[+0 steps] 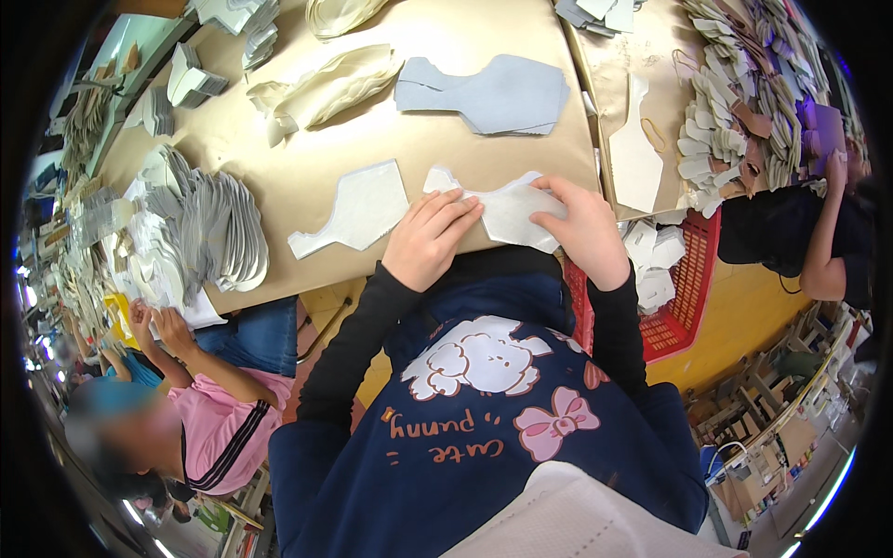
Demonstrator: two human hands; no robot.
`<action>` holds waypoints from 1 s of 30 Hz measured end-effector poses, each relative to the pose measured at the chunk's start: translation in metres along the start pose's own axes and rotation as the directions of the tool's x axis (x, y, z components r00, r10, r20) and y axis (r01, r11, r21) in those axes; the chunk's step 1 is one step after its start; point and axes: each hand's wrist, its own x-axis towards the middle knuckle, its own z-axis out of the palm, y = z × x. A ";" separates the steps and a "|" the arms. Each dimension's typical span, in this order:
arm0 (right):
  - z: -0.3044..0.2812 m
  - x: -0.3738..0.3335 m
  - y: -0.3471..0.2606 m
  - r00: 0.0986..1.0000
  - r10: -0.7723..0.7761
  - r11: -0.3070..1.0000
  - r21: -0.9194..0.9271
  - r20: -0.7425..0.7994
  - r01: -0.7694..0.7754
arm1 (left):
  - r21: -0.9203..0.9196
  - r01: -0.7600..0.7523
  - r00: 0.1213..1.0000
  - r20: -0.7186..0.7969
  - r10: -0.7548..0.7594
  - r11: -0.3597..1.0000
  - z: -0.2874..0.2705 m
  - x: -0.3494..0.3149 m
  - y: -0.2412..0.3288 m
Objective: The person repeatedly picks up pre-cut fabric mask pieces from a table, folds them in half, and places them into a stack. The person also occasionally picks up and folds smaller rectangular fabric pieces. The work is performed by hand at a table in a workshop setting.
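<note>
A white, curved flat cut piece (514,216) lies on the paper-covered table in front of me. My left hand (433,237) has its fingers close together on the narrow middle of it, and the left thumb is hidden. At the piece's right end, my right hand (584,228) holds the edge with curved fingers, thumb and forefinger apart on its face. A similar white cut piece (358,206) rests flat just left of my left hand. Beyond my hands sits a stack of blue-grey cut pieces (488,93).
A cream bundle of pieces (339,88) lies behind, with fanned grey stacks (219,223) at left. A single white piece (636,153) is on the right table. Below it stands a red basket (696,288) with white pieces. People work on both sides.
</note>
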 end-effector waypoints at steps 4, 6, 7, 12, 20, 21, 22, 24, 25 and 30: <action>-0.002 -0.004 0.009 0.998 -0.012 0.998 0.063 -0.060 0.016 | -0.072 0.044 0.998 0.054 -0.040 0.996 -0.007 -0.005 -0.001; -0.004 -0.004 0.013 0.999 0.030 0.987 0.162 -0.045 -0.022 | -0.068 0.044 0.996 0.079 -0.039 0.997 -0.007 -0.006 -0.002; -0.005 -0.005 0.015 0.999 0.014 0.979 0.202 -0.043 -0.005 | -0.076 0.048 0.996 0.072 -0.042 0.996 -0.006 -0.006 -0.003; -0.012 -0.011 0.012 0.998 0.059 0.932 0.356 0.015 -0.061 | -0.060 0.045 0.997 0.062 -0.042 0.997 -0.007 -0.006 -0.003; -0.011 -0.005 0.015 0.999 0.037 0.961 0.274 -0.029 -0.027 | 0.086 0.005 0.994 0.107 -0.014 0.996 -0.013 0.001 0.002; -0.009 -0.004 0.017 0.999 0.036 0.960 0.278 -0.039 -0.024 | 0.106 -0.002 0.994 0.113 -0.010 0.994 -0.013 0.002 0.003; -0.008 -0.003 0.019 0.998 0.010 0.962 0.271 -0.066 0.009 | 0.109 -0.003 0.993 0.115 -0.009 0.994 -0.015 0.003 0.004; -0.005 -0.004 0.021 0.995 -0.018 0.964 0.263 -0.096 0.043 | 0.106 -0.007 0.993 0.118 -0.006 0.994 -0.018 0.005 0.006; -0.004 -0.004 0.022 0.995 -0.019 0.968 0.245 -0.099 0.043 | 0.093 -0.002 0.995 0.102 -0.007 0.996 -0.019 0.006 0.007; -0.001 -0.003 0.023 0.993 -0.033 0.986 0.156 -0.114 0.051 | -0.121 0.076 0.997 0.001 -0.076 0.990 -0.014 0.019 0.014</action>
